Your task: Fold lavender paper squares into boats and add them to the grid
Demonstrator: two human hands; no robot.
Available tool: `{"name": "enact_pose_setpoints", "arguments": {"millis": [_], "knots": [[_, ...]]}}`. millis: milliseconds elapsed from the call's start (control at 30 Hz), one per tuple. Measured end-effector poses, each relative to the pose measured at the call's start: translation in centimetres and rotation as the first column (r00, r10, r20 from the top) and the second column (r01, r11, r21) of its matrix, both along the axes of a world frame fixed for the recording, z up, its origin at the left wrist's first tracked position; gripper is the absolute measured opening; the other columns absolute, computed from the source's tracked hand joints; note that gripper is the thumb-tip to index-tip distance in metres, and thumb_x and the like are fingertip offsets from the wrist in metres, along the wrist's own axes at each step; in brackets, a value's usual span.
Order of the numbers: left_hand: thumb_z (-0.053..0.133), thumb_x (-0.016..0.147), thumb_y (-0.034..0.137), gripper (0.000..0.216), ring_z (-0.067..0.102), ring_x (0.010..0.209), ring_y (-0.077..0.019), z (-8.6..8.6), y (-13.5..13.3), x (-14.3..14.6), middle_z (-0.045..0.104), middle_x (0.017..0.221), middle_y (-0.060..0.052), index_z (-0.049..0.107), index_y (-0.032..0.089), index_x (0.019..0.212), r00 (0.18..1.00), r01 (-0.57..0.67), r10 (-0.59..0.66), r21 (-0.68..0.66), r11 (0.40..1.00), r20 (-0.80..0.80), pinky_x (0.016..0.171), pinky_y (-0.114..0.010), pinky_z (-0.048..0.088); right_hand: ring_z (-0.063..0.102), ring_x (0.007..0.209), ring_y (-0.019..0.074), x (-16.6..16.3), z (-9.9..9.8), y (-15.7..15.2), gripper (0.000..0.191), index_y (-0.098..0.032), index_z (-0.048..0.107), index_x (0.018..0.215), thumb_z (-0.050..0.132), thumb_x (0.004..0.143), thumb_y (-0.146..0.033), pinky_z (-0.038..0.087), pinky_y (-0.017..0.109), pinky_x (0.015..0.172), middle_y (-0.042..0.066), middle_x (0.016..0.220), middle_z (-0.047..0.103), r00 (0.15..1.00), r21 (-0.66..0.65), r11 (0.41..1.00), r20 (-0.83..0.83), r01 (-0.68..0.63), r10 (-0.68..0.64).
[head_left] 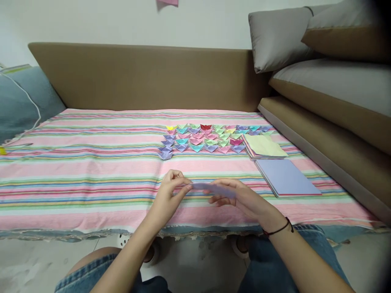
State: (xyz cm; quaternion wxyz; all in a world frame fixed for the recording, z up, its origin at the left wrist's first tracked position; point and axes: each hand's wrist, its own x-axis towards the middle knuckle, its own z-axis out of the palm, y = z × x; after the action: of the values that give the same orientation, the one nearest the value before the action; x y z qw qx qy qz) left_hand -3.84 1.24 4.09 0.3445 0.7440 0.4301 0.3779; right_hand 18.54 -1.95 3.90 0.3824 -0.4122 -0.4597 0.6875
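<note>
Both my hands hold one folded lilac paper just above the near part of the striped cloth. My left hand pinches its left tip with curled fingers. My right hand, with a dark cord at the wrist, grips the paper's right part from below. Beyond them, several small folded paper boats in many colours lie in rows on the cloth.
A lilac paper stack and a pale yellow stack lie right of my hands. Brown and grey sofa cushions rise at the right, a brown backrest behind, a blue-grey pillow at the left. My knees in jeans show below.
</note>
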Motion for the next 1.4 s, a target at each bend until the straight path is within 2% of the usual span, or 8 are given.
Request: {"name": "enact_pose_setpoints", "arguments": {"millis": [67, 133, 200, 300, 467, 800, 1067, 1400], "knots": [[0.053, 0.083, 0.028, 0.018, 0.053, 0.091, -0.0192, 0.4, 0.0, -0.4, 0.057, 0.089, -0.006, 0.066, 0.018, 0.074, 0.996, 0.052, -0.052, -0.001, 0.999, -0.078, 0.081, -0.029, 0.04, 0.064, 0.085, 0.0183, 0.2, 0.0, 0.1, 0.042, -0.018, 0.069, 0.095, 0.05, 0.083, -0.053, 0.05, 0.028, 0.072, 0.009, 0.098, 0.068, 0.994, 0.037, 0.996, 0.077, 0.077, -0.08], [0.05, 0.084, 0.03, 0.022, 0.056, 0.074, -0.0164, 0.8, 0.0, -0.8, 0.06, 0.078, -0.004, 0.066, 0.018, 0.074, 0.971, 0.176, -0.197, -0.159, 0.972, -0.132, 0.068, -0.026, 0.042, 0.063, 0.09, 0.0188, 0.3, 0.1, 0.2, 0.05, -0.017, 0.07, 0.094, 0.042, 0.086, -0.057, 0.049, 0.03, 0.078, 0.01, 0.099, 0.068, 0.985, 0.083, 0.99, 0.123, 0.11, -0.12], [0.051, 0.083, 0.031, 0.022, 0.055, 0.062, -0.0142, 1.0, 0.0, -1.1, 0.061, 0.071, -0.002, 0.067, 0.018, 0.075, 0.934, 0.268, -0.322, -0.298, 0.916, -0.151, 0.059, -0.024, 0.041, 0.064, 0.09, 0.0192, 0.2, 0.1, 0.2, 0.047, -0.017, 0.069, 0.094, 0.046, 0.084, -0.056, 0.049, 0.031, 0.081, 0.01, 0.097, 0.069, 0.984, 0.113, 0.992, 0.162, 0.049, -0.067], [0.053, 0.081, 0.032, 0.021, 0.055, 0.061, -0.0143, 0.9, -0.3, -1.0, 0.064, 0.071, -0.002, 0.069, 0.018, 0.076, 0.91, 0.309, -0.379, -0.331, 0.892, -0.171, 0.057, -0.023, 0.04, 0.064, 0.076, 0.0177, -0.8, -0.3, -0.1, 0.03, -0.017, 0.07, 0.085, 0.066, 0.074, -0.045, 0.048, 0.026, 0.064, 0.007, 0.085, 0.07, 0.954, 0.199, 0.979, 0.301, -0.053, -0.009], [0.054, 0.08, 0.035, 0.022, 0.057, 0.067, -0.0166, 0.3, -0.6, -0.3, 0.066, 0.069, -0.002, 0.07, 0.019, 0.075, 0.909, 0.3, -0.366, -0.297, 0.907, -0.2, 0.061, -0.024, 0.041, 0.054, 0.057, 0.0129, -2.3, -1.6, -0.3, 0.02, -0.016, 0.068, 0.066, 0.063, 0.077, -0.032, 0.04, 0.023, 0.051, 0.002, 0.062, 0.062, 0.876, 0.365, 0.924, 0.476, -0.111, -0.082], [0.058, 0.076, 0.025, 0.013, 0.061, 0.071, -0.0167, -0.4, -0.9, 0.8, 0.068, 0.072, -0.002, 0.067, 0.018, 0.072, 0.966, 0.232, -0.255, -0.284, 0.93, -0.049, 0.063, -0.023, 0.044, 0.059, 0.061, 0.0154, -2.7, -1.0, -0.7, 0.015, -0.017, 0.071, 0.069, 0.057, 0.075, -0.02, 0.045, 0.024, 0.057, 0.003, 0.065, 0.068, 0.839, 0.461, 0.88, 0.519, -0.111, -0.166], [0.051, 0.077, 0.023, 0.013, 0.058, 0.07, -0.0159, -0.2, -0.9, 1.3, 0.065, 0.073, 0.0, 0.063, 0.019, 0.074, 0.949, 0.248, -0.285, -0.24, 0.938, -0.133, 0.062, -0.023, 0.041, 0.058, 0.057, 0.0152, -2.8, -1.0, -0.5, 0.017, -0.018, 0.071, 0.065, 0.057, 0.074, -0.019, 0.043, 0.024, 0.053, 0.002, 0.06, 0.067, 0.824, 0.532, 0.838, 0.525, -0.122, -0.214], [0.047, 0.085, 0.032, 0.02, 0.054, 0.071, -0.0162, 0.7, 0.4, -0.5, 0.062, 0.075, -0.001, 0.059, 0.02, 0.074, 0.945, 0.186, -0.22, -0.155, 0.97, -0.241, 0.063, -0.025, 0.038, 0.06, 0.062, 0.0162, -0.6, -0.6, 0.1, 0.015, -0.017, 0.071, 0.068, 0.06, 0.076, -0.024, 0.045, 0.025, 0.056, 0.004, 0.066, 0.069, 0.848, 0.434, 0.899, 0.494, -0.052, -0.19]]}}
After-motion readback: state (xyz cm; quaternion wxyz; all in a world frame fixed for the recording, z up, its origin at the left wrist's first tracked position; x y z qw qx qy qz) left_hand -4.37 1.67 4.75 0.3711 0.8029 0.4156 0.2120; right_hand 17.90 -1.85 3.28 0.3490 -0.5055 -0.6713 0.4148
